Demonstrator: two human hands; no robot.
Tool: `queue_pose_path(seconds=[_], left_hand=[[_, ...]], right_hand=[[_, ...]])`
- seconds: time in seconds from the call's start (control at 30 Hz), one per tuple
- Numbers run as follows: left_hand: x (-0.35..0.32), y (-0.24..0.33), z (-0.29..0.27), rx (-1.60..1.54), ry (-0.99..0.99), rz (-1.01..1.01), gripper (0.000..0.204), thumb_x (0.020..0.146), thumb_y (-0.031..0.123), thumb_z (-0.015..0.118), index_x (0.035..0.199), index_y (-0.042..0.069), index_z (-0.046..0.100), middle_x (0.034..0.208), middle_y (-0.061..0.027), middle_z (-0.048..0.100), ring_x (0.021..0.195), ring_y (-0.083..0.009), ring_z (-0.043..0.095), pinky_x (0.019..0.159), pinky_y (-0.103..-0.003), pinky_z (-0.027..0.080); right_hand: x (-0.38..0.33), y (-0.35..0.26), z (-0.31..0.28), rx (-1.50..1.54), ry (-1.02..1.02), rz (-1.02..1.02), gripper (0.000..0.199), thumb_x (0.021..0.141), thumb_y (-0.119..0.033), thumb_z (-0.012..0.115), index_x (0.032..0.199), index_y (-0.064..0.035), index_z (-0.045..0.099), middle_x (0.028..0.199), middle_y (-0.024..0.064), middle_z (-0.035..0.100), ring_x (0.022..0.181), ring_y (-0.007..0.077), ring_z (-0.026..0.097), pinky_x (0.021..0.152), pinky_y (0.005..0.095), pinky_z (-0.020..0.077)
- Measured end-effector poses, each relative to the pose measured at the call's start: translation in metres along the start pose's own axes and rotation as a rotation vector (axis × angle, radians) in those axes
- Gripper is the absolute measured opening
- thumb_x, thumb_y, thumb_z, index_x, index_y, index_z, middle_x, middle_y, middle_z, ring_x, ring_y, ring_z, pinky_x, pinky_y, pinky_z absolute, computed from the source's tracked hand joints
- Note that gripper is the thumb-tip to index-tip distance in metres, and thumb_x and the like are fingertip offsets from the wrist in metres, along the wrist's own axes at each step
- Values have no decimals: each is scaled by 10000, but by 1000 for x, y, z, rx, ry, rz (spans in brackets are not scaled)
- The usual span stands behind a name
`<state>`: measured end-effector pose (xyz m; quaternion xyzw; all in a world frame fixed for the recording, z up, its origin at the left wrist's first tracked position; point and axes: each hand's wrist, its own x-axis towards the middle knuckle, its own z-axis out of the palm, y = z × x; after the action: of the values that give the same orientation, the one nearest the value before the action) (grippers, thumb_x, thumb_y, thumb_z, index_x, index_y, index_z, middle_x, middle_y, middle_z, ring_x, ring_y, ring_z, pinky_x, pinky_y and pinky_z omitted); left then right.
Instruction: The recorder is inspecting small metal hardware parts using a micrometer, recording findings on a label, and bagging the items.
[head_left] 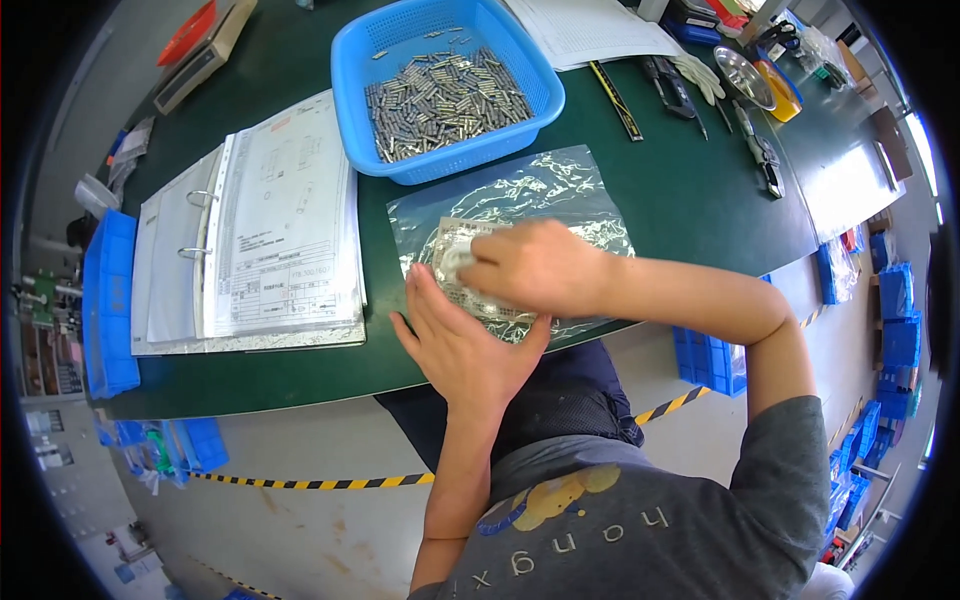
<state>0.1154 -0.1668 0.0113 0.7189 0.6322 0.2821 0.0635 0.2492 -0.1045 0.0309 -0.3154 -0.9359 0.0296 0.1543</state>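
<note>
A clear plastic bag [545, 185] lies flat on the green table in front of me. On it, partly covered by my hands, is a piece of paper with printing [458, 228]. My left hand [455, 345] presses on the near left part of the bag and paper, fingers stretched and thumb out to the side. Over the paper, my right hand [545, 268] is curled closed with its fingers bent down. Its fingertips are slightly blurred. Whitish material shows beside them, but what they grip, if anything, is hidden.
A blue basket [455, 160] of small metal pins stands beyond the bag. An open ring binder [280, 220] with drawings lies left. To the right are a ruler [616, 100], calipers [672, 88], gloves [698, 78], a utility knife [762, 155] and a metal bowl [745, 78]. A blue bin [110, 305] edges the left.
</note>
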Motion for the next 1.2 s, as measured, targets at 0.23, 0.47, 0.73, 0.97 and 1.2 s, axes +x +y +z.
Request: queue_pose_path(seconds=[0.23,0.47,0.73,0.97,1.2], left_hand=[[0,1,-1,26,0,-24,1103,556,510,713,1296,-69,134,1275,-249,327,1204,-359,328,976,-544,206],[0,1,3,12,-4,8,1103,558,504,711,1296,-69,125,1270,-242,327,1198,-361,330,989,-540,180],[-2,0,0,79,7,45,1098,561,527,690,1301,-70,139,1267,-227,337,1198,-362,322,994,-538,177],[-3,-4,-1,46,-14,62,1125,563,531,680,1325,-60,101,1265,-216,359,1196,-357,325,1008,-521,162],[-3,-7,-1,42,29,57,1157,476,461,731,1321,-54,131,1240,-216,377,1154,-370,350,1010,-499,172]], right_hand=[[-11,3,0,-57,41,28,177,685,-156,552,839,-70,538,741,62,492,634,229,570,526,340,472],[-26,42,-11,-118,39,106,179,696,-147,543,863,-82,546,766,59,511,662,230,571,535,329,460],[-73,85,-51,722,608,580,100,866,-107,479,907,-39,539,854,53,571,734,145,566,651,266,468],[-108,106,-62,1765,957,732,148,901,-110,416,1006,-39,491,886,65,571,759,144,577,677,278,490],[-130,208,-134,1349,1374,818,191,879,-123,400,1000,-40,523,896,74,592,783,163,580,698,298,484]])
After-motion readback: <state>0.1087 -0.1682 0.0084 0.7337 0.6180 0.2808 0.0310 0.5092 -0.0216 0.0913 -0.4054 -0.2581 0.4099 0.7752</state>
